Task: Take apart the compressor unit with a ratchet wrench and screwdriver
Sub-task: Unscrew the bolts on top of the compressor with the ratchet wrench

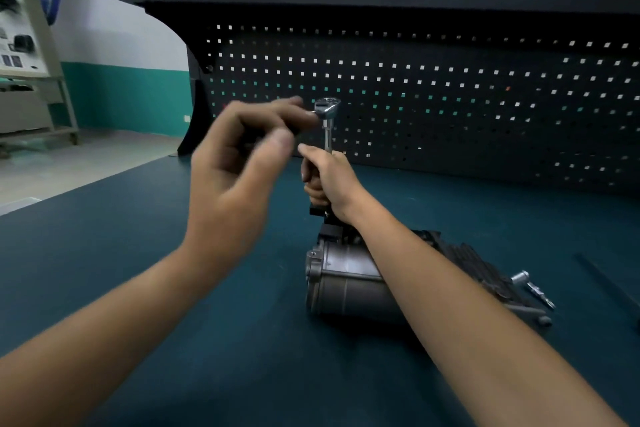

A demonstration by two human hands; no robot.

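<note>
The grey metal compressor unit (346,281) lies on the dark teal bench mat, its finned black part (481,267) toward the right. Above its far end a ratchet wrench (327,107) stands on a long extension bar (327,137). My left hand (242,163) is raised and blurred, its fingers curled around the wrench's dark handle just left of the shiny head. My right hand (323,177) is wrapped around the lower part of the extension bar, hiding where it meets the compressor.
A loose silver socket piece (531,286) lies on the mat right of the compressor. A dark thin bar (609,284) lies at the far right. A black pegboard (415,97) rises behind the bench. The bench's left edge (86,180) drops to the floor.
</note>
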